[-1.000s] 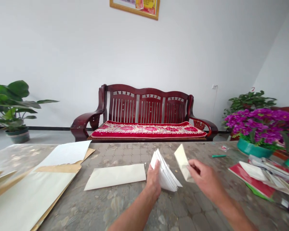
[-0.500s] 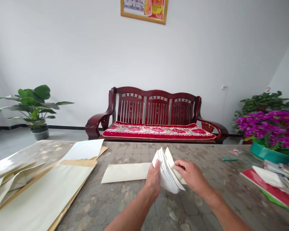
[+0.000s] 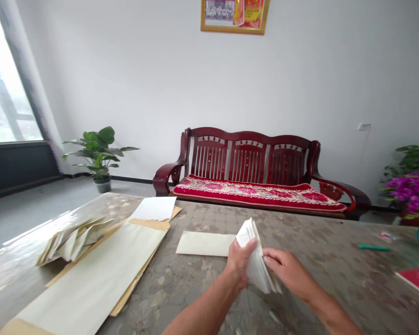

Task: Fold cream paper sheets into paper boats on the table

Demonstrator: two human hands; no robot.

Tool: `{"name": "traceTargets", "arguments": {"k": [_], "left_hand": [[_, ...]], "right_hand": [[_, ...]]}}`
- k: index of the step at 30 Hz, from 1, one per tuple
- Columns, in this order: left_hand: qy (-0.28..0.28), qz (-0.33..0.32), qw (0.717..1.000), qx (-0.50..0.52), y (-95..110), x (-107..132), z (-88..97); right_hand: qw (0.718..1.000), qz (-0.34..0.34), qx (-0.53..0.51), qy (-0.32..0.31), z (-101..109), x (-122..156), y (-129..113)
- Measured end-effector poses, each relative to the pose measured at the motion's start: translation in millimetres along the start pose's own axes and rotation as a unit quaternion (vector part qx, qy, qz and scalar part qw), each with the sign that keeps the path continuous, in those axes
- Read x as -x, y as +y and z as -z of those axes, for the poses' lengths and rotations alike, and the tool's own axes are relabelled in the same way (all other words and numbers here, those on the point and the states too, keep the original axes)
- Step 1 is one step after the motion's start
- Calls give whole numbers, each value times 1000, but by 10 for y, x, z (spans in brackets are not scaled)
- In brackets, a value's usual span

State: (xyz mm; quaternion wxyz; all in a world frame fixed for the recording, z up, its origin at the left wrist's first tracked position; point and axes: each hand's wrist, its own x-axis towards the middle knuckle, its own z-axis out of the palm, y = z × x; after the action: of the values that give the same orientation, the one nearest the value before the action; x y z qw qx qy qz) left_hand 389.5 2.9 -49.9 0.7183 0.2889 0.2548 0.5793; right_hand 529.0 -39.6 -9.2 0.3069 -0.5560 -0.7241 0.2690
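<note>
My left hand [image 3: 240, 261] is closed around a thick stack of folded white papers [image 3: 254, 253], held upright just above the table [image 3: 317, 260]. From the right, my right hand [image 3: 287, 272] presses its fingers against the side of the same stack. One folded cream sheet [image 3: 204, 243] lies flat on the table just left of my hands.
Large cream sheets on brown card [image 3: 101, 274] cover the table's left side, with a pile of folded papers [image 3: 73, 239] further left and a white sheet [image 3: 155, 208] behind. A green pen [image 3: 373, 247], a red booklet [image 3: 417, 280] and purple flowers [image 3: 414, 190] are at the right. A wooden bench [image 3: 261, 174] stands beyond.
My right hand carried a single folded sheet to the stack and now rests against it. The view has swung left, so everything sits further right in frame.
</note>
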Motion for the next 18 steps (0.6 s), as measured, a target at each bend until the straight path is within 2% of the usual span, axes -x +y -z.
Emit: {"name": "traceTargets", "arguments": {"k": [2,3,4,8,11,14,16,18], "left_hand": [[31,-16,999,11,86,-5,11],[37,-24,999,16,131,-5,9],[36,-32,999,17,175,-3,6],[37,-56,998,-18,306,39,20],[28,-74,991,-105,356,86,102],[63,-121,973,-189,490,103,291],[106,-138,952,-253,745,91,509],[140,-152,906,-370,1177,75,805]], "right_hand": [[994,-33,1,107,-14,25,15],[990,-41,-3,135,-46,28,33],[990,-43,-17,132,-98,26,55],[994,-69,-76,19,-464,-32,103],[982,-103,-154,35,-739,-116,-7],[970,-111,-214,18,-898,-202,-226],[966,-95,-232,-55,-939,-225,-343],[970,-63,-222,-80,-944,-205,-366]]}}
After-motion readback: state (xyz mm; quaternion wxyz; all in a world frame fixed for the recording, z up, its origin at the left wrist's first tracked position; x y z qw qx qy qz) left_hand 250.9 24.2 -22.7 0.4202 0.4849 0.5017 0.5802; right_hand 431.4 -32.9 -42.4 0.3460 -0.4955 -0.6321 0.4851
